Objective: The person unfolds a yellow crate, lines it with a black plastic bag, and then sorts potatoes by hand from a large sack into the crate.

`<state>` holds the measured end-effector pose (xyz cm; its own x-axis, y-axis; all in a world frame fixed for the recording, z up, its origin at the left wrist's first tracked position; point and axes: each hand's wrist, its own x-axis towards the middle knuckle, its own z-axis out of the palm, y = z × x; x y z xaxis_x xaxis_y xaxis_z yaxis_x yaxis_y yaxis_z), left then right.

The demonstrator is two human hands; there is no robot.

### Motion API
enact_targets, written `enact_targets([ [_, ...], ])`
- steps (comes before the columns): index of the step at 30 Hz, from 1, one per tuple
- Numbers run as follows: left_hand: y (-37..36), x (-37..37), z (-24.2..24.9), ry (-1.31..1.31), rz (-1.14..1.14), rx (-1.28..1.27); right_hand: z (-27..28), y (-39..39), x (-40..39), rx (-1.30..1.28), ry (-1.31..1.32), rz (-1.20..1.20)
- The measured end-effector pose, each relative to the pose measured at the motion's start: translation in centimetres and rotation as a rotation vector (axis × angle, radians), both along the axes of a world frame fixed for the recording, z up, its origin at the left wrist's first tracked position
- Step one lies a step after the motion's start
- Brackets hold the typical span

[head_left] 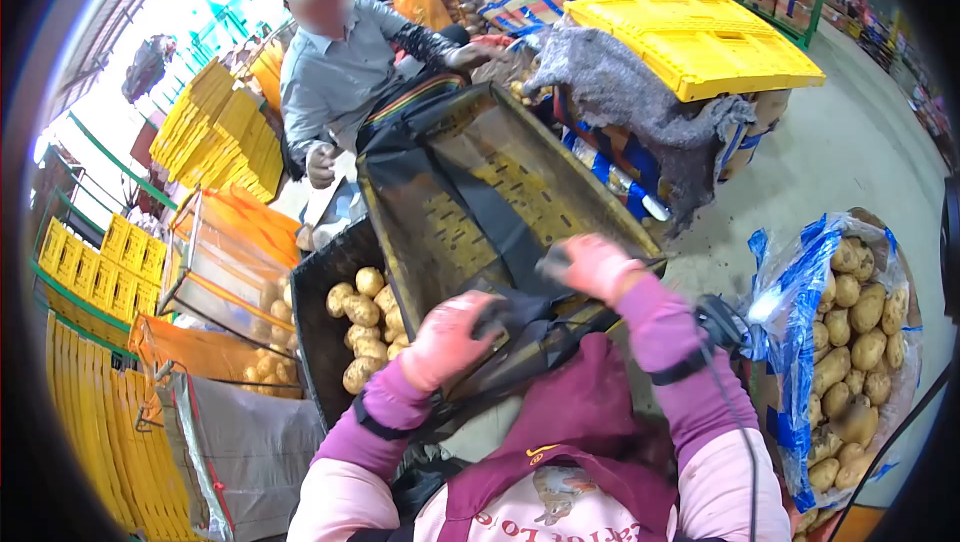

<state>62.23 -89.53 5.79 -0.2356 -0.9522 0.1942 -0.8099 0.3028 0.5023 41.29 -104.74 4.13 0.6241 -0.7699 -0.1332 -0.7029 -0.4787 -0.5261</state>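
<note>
worn yellow tray (520, 192): sits tilted in front of the person, slotted floor showing on both sides of a long black sheet (485, 222) that runs down its length; the sheet is the thing nearest both hands.
black bin (318, 342): just left of the tray, holding loose potatoes (362, 314); the tray and left forearm cover part of it.
blue-edged liner (785, 342): at right, open and filled with potatoes; one dark round patch among them is hard to make out.
orange mesh bag (195, 347): at far left, with potatoes beside it partly veiled by clear film.
hard to see: the near end of the tray is bunched under dark material, its folds unclear; the frame's corners are black.
left hand (450, 337): gloved, wrist bent inward, fingers curled at the sheet's near end; whether they grip it i cannot tell.
right hand (592, 267): gloved, motion-blurred over the tray's near right side, forearm angled in; its grip i cannot tell.
co-worker (345, 82): across the tray, one gloved hand lowered beside it.
</note>
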Motion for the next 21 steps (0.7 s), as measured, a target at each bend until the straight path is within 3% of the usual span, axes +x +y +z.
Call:
enact_targets([
  [1,-1.7,-0.3,-2.8,-0.034,-0.139,0.059,-1.8,-1.0,1.3,0.071,0.189,0.136],
  [3,-3.6,0.5,-10.3,-0.36,-0.227,0.53,-10.2,-3.8,2.8,0.219,0.598,0.639],
  [5,-4.7,2.3,-15.8,-0.637,-0.475,0.942,-11.1,-4.5,2.6,0.351,0.651,0.571],
  [7,-3.6,2.4,-13.5,-0.68,-0.488,0.932,-10.3,-4.4,2.3,0.476,0.701,0.503],
  [9,-3.9,3.3,-14.5,-0.633,-0.53,0.847,-7.0,-2.8,2.0,0.156,0.447,0.098],
  [11,-4.5,2.5,-13.2,-0.569,-0.368,0.83,-5.2,-0.2,0.8,-0.144,-0.113,-0.147],
  [14,-4.6,-0.6,-7.4,-0.964,-0.108,0.651,-1.2,6.0,-2.9,-0.204,-0.834,-0.336],
  [15,-4.3,-1.5,-5.8,-0.924,-0.01,0.439,-0.6,8.3,-4.5,-0.238,-1.006,-0.361],
  [16,-4.4,-2.4,-4.7,-0.88,0.03,0.196,1.0,11.0,-6.4,-0.186,-1.014,-0.356],
  [17,-4.9,-3.3,-3.6,-0.658,0.0,-0.066,2.8,13.8,-8.5,-0.137,-1.022,-0.366],
  [19,-5.9,-8.6,0.3,-0.372,0.016,-0.284,5.1,18.4,-12.3,-0.122,-1.044,-0.336],
  [20,-6.4,-11.5,2.2,-0.17,-0.086,-0.258,6.3,20.3,-14.3,-0.139,-0.991,-0.343],
  [21,-6.2,-15.3,4.3,-0.011,-0.099,-0.184,6.3,21.5,-15.7,-0.458,-0.983,-0.336],
])
